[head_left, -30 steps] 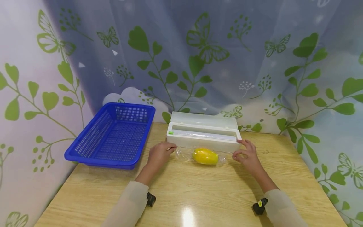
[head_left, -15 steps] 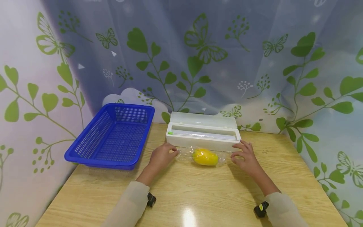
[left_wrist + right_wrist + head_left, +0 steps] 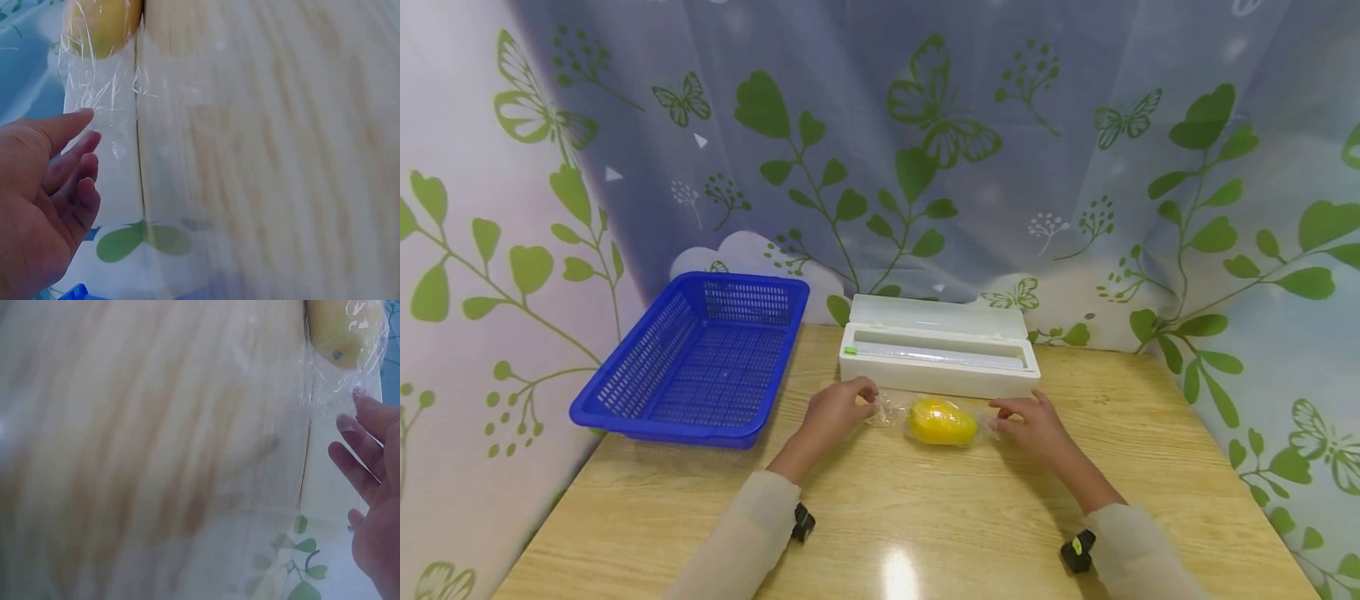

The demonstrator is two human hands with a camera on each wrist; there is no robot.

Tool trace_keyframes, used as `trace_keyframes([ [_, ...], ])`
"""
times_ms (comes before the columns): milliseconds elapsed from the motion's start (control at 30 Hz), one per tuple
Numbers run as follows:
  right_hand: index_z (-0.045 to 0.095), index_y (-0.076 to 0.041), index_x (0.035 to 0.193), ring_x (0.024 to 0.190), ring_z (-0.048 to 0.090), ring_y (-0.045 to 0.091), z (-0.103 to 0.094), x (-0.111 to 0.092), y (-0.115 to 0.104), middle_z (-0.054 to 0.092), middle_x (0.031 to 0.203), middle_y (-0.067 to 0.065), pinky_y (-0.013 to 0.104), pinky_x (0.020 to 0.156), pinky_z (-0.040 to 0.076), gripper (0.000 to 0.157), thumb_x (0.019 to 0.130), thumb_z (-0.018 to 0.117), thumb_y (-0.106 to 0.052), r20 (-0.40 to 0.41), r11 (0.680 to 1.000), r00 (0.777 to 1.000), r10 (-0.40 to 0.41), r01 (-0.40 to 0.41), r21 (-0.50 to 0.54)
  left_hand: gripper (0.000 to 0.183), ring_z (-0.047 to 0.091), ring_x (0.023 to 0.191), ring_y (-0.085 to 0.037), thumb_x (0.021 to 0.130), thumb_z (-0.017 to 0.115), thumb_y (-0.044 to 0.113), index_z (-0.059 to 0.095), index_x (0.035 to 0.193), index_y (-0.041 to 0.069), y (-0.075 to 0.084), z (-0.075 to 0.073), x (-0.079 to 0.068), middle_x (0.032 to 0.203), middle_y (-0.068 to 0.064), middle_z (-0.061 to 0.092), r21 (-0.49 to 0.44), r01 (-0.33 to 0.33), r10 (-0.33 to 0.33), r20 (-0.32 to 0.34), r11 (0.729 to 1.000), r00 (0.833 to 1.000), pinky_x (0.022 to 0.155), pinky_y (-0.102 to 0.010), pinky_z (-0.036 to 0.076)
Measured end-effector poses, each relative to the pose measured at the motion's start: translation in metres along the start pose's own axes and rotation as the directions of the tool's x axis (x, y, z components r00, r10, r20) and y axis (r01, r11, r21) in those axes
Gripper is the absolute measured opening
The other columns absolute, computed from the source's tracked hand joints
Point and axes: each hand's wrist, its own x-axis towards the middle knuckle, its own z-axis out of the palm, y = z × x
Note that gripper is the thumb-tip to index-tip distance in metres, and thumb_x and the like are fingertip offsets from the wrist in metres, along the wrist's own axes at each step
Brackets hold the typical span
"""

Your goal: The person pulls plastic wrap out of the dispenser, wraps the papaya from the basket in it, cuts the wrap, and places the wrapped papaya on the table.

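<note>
A yellow mango (image 3: 942, 422) under clear plastic wrap lies on the table in front of a white wrap dispenser (image 3: 940, 382). The film is bunched at both ends of the fruit. My left hand (image 3: 838, 412) pinches the film's left end with thumb and fingertips; in the left wrist view its other fingers (image 3: 89, 164) are loosely curled. On the opposite side, my right hand (image 3: 1033, 427) has its fingertips at the gathered plastic wrap (image 3: 337, 384), holding it lightly. Film clings to the thumb tip in the right wrist view. The remaining fingers are spread apart.
A blue mesh basket (image 3: 767, 417) stands at the left of the wooden table (image 3: 865, 508). The dispenser's lid (image 3: 936, 317) is raised at the back, with a roll of film and a green slider (image 3: 850, 351) inside. A patterned curtain (image 3: 880, 167) hangs behind.
My right hand has moved left, away from the dispenser's front corner to the film beside the mango. My left hand has shifted slightly right. The mango has moved slightly toward me.
</note>
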Motion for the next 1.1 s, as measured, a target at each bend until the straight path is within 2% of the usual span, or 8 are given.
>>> trace_keyframes([
  [133, 0.077, -0.005, 0.105, 0.086, 0.064, 0.024, 0.002, 0.002, -0.003, 0.07, 0.087, 0.0, 0.049, 0.098, 0.047, 0.017, 0.089, 0.076, -0.011, 0.007, 0.998, 0.999, -0.054, 0.054, -0.018, 0.035, 0.065, 0.092, -0.016, 0.094, 0.072, 0.025, 0.068, 0.129, 0.025, 0.0, 0.0, 0.003, 0.096, 0.013, 0.073, 0.024, -0.039, 0.037, 0.051, 0.999, 0.998, 0.083, -0.04, 0.049],
  [267, 0.077, -0.009, 0.092, 0.084, 0.059, 0.016, 0.002, 0.003, -0.005, 0.065, 0.089, -0.002, 0.032, 0.074, 0.052, 0.003, 0.091, 0.074, -0.011, 0.044, 0.999, 0.998, -0.039, 0.04, -0.017, 0.021, 0.064, 0.092, -0.013, 0.094, 0.073, 0.023, 0.077, 0.115, 0.023, 0.002, 0.0, 0.004, 0.094, 0.011, 0.072, 0.072, -0.066, 0.061, 0.079, 0.995, 0.995, 0.08, -0.04, 0.049],
  [367, 0.077, -0.012, 0.09, 0.085, 0.06, 0.015, 0.002, 0.004, -0.006, 0.07, 0.09, -0.002, 0.032, 0.075, 0.051, 0.005, 0.092, 0.073, -0.014, 0.089, 0.999, 0.996, 0.018, -0.014, -0.046, 0.011, 0.065, 0.091, -0.012, 0.093, 0.073, 0.023, 0.079, 0.103, 0.023, 0.003, 0.001, 0.004, 0.094, 0.01, 0.071, 0.109, -0.094, 0.086, 0.074, 0.99, 0.994, 0.077, -0.038, 0.051],
  [500, 0.077, -0.014, 0.089, 0.083, 0.059, 0.014, 0.002, 0.005, -0.008, 0.073, 0.086, -0.006, 0.041, 0.085, 0.049, 0.006, 0.092, 0.074, -0.018, 0.126, 0.994, 0.99, 0.069, -0.057, -0.098, 0.006, 0.066, 0.09, -0.014, 0.093, 0.074, 0.023, 0.079, 0.095, 0.024, 0.005, 0.003, 0.005, 0.096, 0.008, 0.069, 0.159, -0.121, 0.114, 0.053, 0.98, 0.992, 0.075, -0.037, 0.053],
  [633, 0.075, -0.016, 0.085, 0.08, 0.056, 0.013, 0.003, 0.007, -0.01, 0.071, 0.081, -0.01, 0.05, 0.095, 0.042, 0.007, 0.092, 0.075, -0.019, 0.147, 0.991, 0.987, 0.071, -0.053, -0.121, 0.005, 0.068, 0.094, -0.018, 0.092, 0.075, 0.021, 0.079, 0.092, 0.023, 0.005, 0.006, 0.005, 0.101, 0.007, 0.072, 0.17, -0.122, 0.116, 0.049, 0.978, 0.992, 0.076, -0.04, 0.055],
  [767, 0.074, -0.016, 0.085, 0.078, 0.053, 0.011, 0.006, 0.009, -0.01, 0.069, 0.079, -0.01, 0.049, 0.094, 0.041, 0.007, 0.092, 0.074, -0.016, 0.157, 0.992, 0.986, 0.055, -0.035, -0.123, 0.004, 0.07, 0.093, -0.018, 0.091, 0.076, 0.02, 0.079, 0.093, 0.021, 0.005, 0.007, 0.006, 0.102, 0.006, 0.074, 0.16, -0.12, 0.112, 0.056, 0.98, 0.992, 0.078, -0.041, 0.055],
  [967, 0.075, -0.015, 0.085, 0.082, 0.056, 0.015, 0.008, 0.009, -0.011, 0.071, 0.08, -0.008, 0.053, 0.101, 0.037, 0.007, 0.092, 0.074, -0.016, 0.156, 0.99, 0.987, 0.047, -0.025, -0.136, 0.004, 0.068, 0.086, -0.014, 0.091, 0.075, 0.023, 0.079, 0.091, 0.022, 0.0, 0.009, 0.008, 0.095, 0.007, 0.076, 0.138, -0.121, 0.116, 0.041, 0.983, 0.992, 0.076, -0.038, 0.054],
  [1100, 0.078, -0.015, 0.086, 0.084, 0.061, 0.018, 0.007, 0.005, -0.011, 0.074, 0.082, -0.007, 0.055, 0.105, 0.036, 0.006, 0.091, 0.074, -0.015, 0.129, 0.987, 0.991, 0.023, -0.002, -0.158, 0.006, 0.069, 0.092, -0.015, 0.094, 0.073, 0.022, 0.079, 0.096, 0.021, 0.001, 0.009, 0.007, 0.101, 0.005, 0.076, 0.123, -0.112, 0.111, 0.02, 0.986, 0.994, 0.077, -0.037, 0.055],
])
